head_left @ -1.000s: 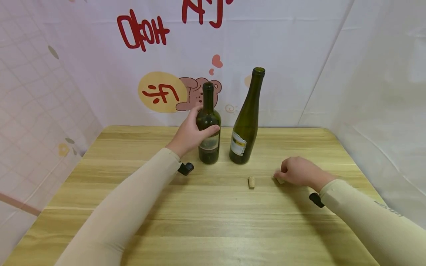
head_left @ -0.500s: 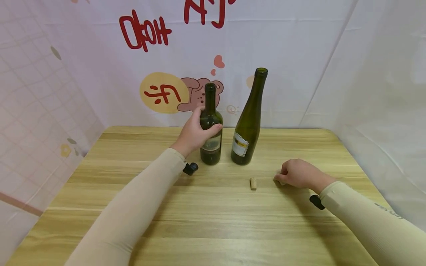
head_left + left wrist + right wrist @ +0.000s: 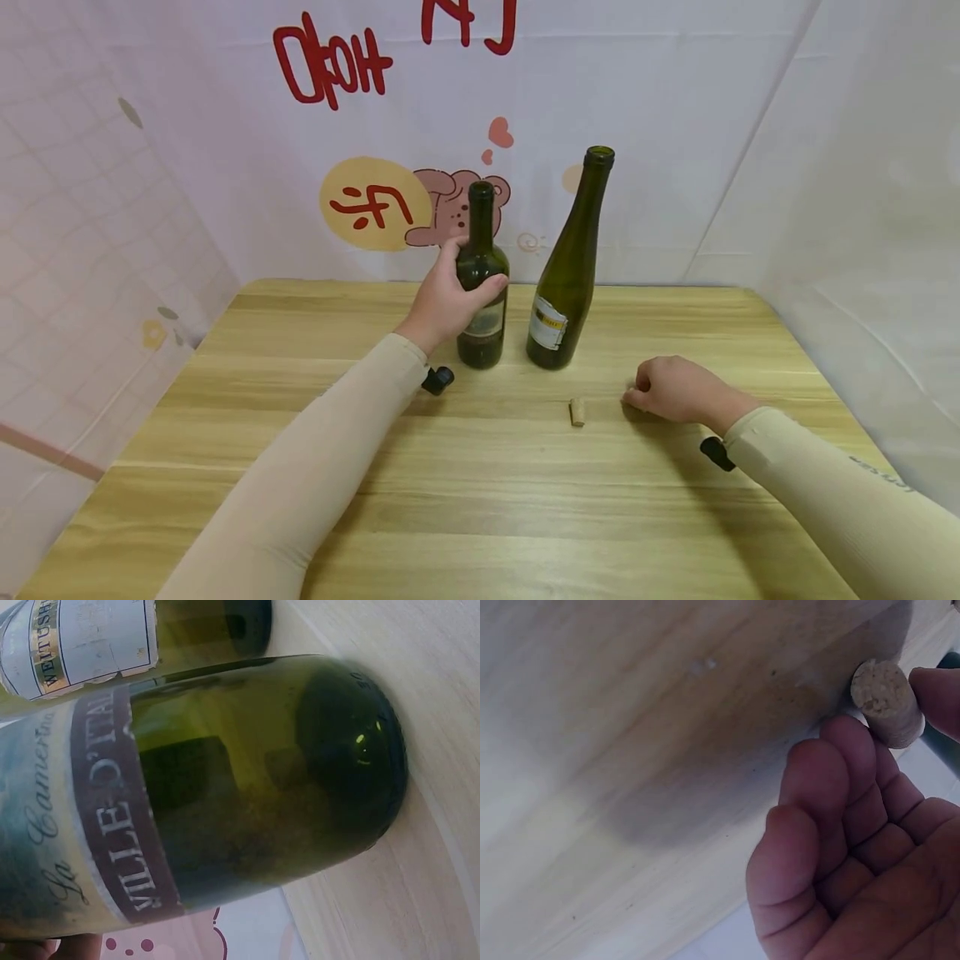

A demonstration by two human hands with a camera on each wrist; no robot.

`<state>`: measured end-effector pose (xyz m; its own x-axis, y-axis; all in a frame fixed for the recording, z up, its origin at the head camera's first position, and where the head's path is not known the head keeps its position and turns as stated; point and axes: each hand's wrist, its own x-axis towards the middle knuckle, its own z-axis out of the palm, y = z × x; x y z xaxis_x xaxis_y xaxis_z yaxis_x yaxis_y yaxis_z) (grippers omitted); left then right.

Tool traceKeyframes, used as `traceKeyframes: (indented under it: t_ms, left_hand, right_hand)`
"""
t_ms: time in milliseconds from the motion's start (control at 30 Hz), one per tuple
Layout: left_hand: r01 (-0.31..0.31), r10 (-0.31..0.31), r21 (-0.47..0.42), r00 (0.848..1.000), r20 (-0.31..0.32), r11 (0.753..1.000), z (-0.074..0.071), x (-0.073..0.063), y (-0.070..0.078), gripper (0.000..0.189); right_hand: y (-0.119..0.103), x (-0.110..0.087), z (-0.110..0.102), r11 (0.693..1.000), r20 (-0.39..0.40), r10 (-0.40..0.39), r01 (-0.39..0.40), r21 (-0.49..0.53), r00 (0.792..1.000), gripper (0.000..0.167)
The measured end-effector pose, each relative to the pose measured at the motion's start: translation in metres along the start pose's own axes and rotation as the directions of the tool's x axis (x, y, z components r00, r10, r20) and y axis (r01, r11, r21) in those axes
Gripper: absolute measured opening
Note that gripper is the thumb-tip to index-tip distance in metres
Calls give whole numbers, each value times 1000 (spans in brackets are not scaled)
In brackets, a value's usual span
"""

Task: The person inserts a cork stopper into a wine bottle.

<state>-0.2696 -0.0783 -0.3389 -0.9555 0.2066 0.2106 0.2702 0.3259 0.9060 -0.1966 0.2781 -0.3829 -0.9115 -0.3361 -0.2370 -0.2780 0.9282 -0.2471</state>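
Observation:
In the head view my left hand [image 3: 448, 302] grips the shoulder of a dark green wine bottle [image 3: 481, 353], which stands upright on the table. The left wrist view shows the lower body of that wine bottle [image 3: 247, 780] with its "Ville d'Ital" label, and a bit of finger at the corner. Over on the right, my right hand [image 3: 678, 390] is low at the tabletop. As the right wrist view shows, its thumb and fingertips pinch a cork [image 3: 889, 705]; from the head camera this cork is hidden. A second cork [image 3: 577, 412] lies on the table left of that hand.
Just right of the held bottle stands a taller green wine bottle [image 3: 572, 267] with a torn white label. Both rest toward the back of the wooden table [image 3: 525, 500], before a printed white cloth [image 3: 660, 100].
The head view has shifted slightly, so everything sits a little further right. The cork at the right hand, partly visible a second ago, is now covered by the fingers. Left hand keeps its grip.

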Motion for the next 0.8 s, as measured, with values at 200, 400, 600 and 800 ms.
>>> traceKeyframes:
  t_ms: [200, 400, 600, 800]
  left_hand:
    - [-1, 1, -4, 1000, -4, 1000, 1, 0, 1, 77]
    - [-18, 18, -4, 1000, -6, 1000, 1, 0, 0, 76]
    - [-26, 26, 1, 1000, -6, 1000, 0, 0, 0, 76]
    - [-23, 23, 3, 1000, -8, 1000, 1, 1, -1, 76]
  right_hand:
    - [-3, 1, -3, 1000, -46, -25, 25, -16, 999, 26]
    - [-7, 3, -7, 998, -88, -59, 57, -20, 994, 22]
    - [-10, 5, -9, 997, -132, -76, 74, -15, 988, 19]
    - [-16, 6, -12, 998, -164, -57, 60, 18, 985, 19]
